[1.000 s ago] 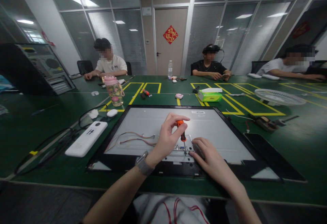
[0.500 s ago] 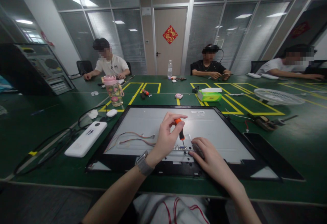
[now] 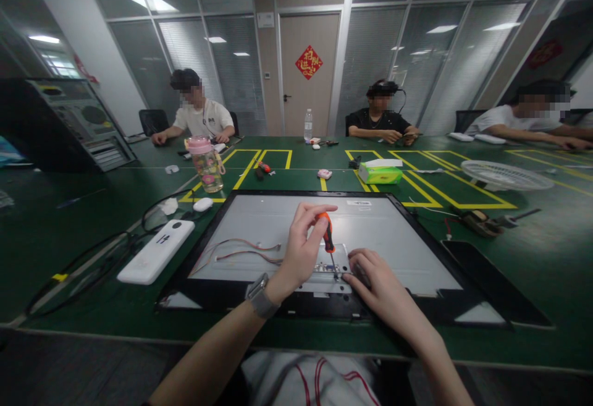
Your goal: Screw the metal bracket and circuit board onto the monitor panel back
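My left hand (image 3: 303,242) is closed round the orange and black handle of a screwdriver (image 3: 328,233). Its thin shaft slants down to a metal bracket (image 3: 341,288) with a row of connectors (image 3: 327,267), one of them blue. At the bracket's right end is my right hand (image 3: 373,276), thumb and bent fingers on its edge; the dark gap beneath the fingers is partly hidden. Under both hands lies a grey display panel (image 3: 264,214) in a black frame, back side up. Thin wires (image 3: 245,246) run across its left half. The screwdriver's tip is too small to make out clearly.
A white power bank (image 3: 156,251) and black cables (image 3: 88,270) lie left of the panel, with a pink-lided bottle (image 3: 206,168) behind. On the right are a dark phone-like slab (image 3: 495,279) and a brown tool (image 3: 482,222). Several people sit across the table.
The screwdriver's handle has tilted slightly to the left at its top and turned a little within my left hand. My right hand stays in place on the bracket.
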Available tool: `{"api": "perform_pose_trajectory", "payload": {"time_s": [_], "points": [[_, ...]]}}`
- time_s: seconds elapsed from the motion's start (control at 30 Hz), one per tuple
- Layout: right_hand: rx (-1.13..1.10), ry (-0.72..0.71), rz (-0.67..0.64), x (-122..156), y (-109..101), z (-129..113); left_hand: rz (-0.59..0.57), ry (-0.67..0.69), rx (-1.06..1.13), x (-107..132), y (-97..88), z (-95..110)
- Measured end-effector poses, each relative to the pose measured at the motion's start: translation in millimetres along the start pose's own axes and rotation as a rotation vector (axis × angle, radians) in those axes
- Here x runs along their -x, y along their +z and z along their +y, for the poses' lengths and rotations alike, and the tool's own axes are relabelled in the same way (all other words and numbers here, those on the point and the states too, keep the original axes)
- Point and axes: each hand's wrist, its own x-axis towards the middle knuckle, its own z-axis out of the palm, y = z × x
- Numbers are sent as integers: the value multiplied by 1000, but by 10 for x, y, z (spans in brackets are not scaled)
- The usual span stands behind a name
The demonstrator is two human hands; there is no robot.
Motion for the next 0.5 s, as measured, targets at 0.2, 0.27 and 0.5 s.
{"api": "perform_pose_trajectory", "payload": {"time_s": [0.2, 0.27, 0.5], "points": [[-4, 3, -5, 3, -15, -23, -3, 4, 19, -1, -2, 18], [-6, 2, -2, 5, -13, -21, -4, 6, 38, 0, -10, 22], [-13, -10, 22, 10, 19, 30, 12, 47, -7, 16, 4, -9]]}}
